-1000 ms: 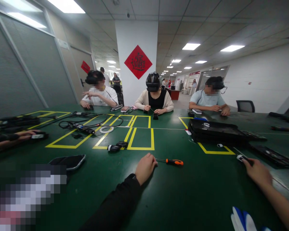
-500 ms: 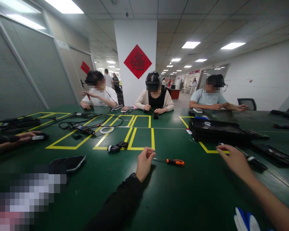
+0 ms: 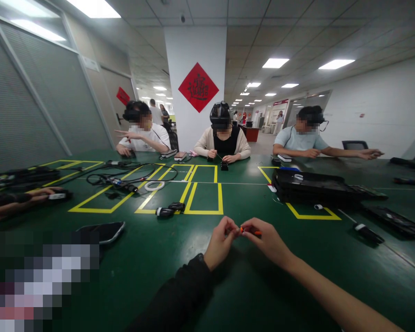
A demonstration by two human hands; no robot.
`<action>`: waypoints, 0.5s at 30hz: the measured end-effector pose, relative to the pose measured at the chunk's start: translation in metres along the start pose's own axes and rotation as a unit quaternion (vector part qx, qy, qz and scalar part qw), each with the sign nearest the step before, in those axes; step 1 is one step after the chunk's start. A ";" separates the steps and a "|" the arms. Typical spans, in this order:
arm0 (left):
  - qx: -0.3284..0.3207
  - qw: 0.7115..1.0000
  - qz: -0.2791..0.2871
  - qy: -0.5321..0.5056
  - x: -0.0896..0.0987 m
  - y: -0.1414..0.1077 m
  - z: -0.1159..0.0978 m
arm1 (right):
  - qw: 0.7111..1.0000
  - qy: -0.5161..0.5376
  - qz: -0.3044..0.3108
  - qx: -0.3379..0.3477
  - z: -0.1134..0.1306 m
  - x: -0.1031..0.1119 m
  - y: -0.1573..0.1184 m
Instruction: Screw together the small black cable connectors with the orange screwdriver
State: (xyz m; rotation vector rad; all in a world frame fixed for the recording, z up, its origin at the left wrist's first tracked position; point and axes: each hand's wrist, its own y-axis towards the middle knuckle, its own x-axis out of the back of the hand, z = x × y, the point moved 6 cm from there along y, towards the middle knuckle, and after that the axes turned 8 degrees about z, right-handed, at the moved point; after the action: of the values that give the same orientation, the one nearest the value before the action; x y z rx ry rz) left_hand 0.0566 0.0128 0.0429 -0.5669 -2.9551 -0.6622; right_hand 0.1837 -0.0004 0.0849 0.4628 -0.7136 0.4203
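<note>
In the head view my left hand [image 3: 221, 242] and my right hand [image 3: 268, 240] meet over the near middle of the green table [image 3: 263, 295]. Between them is a screwdriver [image 3: 258, 233] with an orange and black handle. My right thumb and fingers close around its handle. At the other side, my left fingertips are pinched together where the shaft joins the handle; they hide the shaft. Whether a smaller part is also in the fingers cannot be made out. Farther right lies a black-handled screwdriver [image 3: 368, 234], apart from my hands.
Black-and-white cylindrical parts [image 3: 169, 209] lie beside yellow tape outlines [image 3: 204, 212]. A phone [image 3: 103, 232] and cables [image 3: 124, 182] are on the left. A black casing [image 3: 307, 184] and small white ring [image 3: 318, 207] are on the right. Several people sit around the table.
My right hand has swung left from beside the black casing to the orange screwdriver's handle. My left hand has shifted slightly right, covering the shaft. A person at far right has stretched an arm out.
</note>
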 end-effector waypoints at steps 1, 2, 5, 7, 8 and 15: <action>0.001 1.000 0.007 -0.010 -0.001 0.000 0.000 | 1.000 0.009 0.000 0.003 0.000 0.000 0.000; 0.002 1.000 0.012 -0.019 -0.002 0.000 0.000 | 1.000 0.016 0.003 0.008 0.000 0.000 0.001; 0.004 0.999 0.024 -0.044 -0.005 0.001 0.002 | 1.000 0.024 0.006 0.018 0.002 0.000 0.001; 0.004 0.998 0.028 -0.056 -0.007 0.000 0.004 | 0.999 0.017 0.009 0.026 0.004 0.000 0.002; 0.004 0.998 0.033 -0.058 -0.008 0.000 0.004 | 0.999 0.009 0.014 0.031 0.005 -0.001 0.002; -0.019 0.979 0.028 0.201 0.002 -0.003 -0.011 | 0.989 -0.142 -0.004 -0.044 -0.019 0.035 -0.009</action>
State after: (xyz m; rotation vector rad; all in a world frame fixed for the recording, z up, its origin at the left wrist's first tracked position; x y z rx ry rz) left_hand 0.0538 0.0064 0.0520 -0.4543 -2.5463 -0.7290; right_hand 0.2219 0.0100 0.0949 0.4465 -1.0021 0.3166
